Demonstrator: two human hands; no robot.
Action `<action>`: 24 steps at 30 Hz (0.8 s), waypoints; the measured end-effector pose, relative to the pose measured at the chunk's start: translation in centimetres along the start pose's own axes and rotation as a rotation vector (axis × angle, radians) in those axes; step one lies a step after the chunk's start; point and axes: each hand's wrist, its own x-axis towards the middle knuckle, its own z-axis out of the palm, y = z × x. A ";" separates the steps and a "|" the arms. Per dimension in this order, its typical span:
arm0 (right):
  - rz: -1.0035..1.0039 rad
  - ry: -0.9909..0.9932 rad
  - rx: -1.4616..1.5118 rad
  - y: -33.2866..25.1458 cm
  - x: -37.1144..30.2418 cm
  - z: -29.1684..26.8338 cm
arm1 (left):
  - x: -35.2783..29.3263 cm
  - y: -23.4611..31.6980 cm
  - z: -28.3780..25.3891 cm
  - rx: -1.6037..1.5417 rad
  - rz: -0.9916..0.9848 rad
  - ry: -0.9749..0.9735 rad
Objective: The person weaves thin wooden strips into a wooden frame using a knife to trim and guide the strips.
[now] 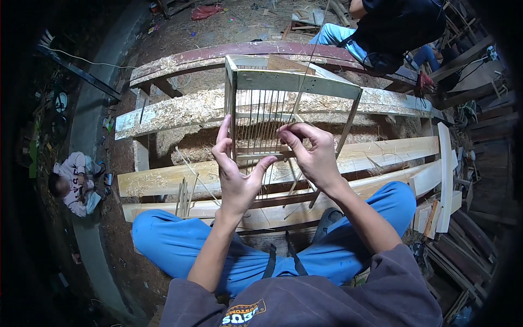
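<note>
In front of me a cage-like wooden frame (272, 80) stands on the planks, with a row of thin upright bars (261, 109) across its left part. My left hand (235, 173) is at the frame's lower left, thumb and index finger spread, close to the left post. At the right end of the bars my right hand (311, 150) has thumb and index finger pinched together. A long thin stick (311, 54), apparently bamboo, rises from that pinch past the frame's top rail; the fingers hide the exact grip.
Long wooden planks (163, 117) strewn with shavings run crosswise. Several loose thin sticks (188, 193) lie by my left knee. A person in dark clothing (406, 32) sits at the far right; another (76, 182) is at the left beside a concrete strip (92, 136). Scrap boards (444, 185) stand at the right.
</note>
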 end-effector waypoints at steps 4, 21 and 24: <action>-0.013 -0.012 -0.027 -0.2 0.0 -0.1 | 0.2 0.5 -0.1 0.021 0.007 0.019; -0.063 -0.089 -0.136 0.6 0.2 0.0 | 0.0 0.2 0.2 0.033 0.052 0.039; -0.063 -0.095 -0.126 0.6 0.1 0.1 | -0.1 0.0 0.1 0.071 0.067 0.045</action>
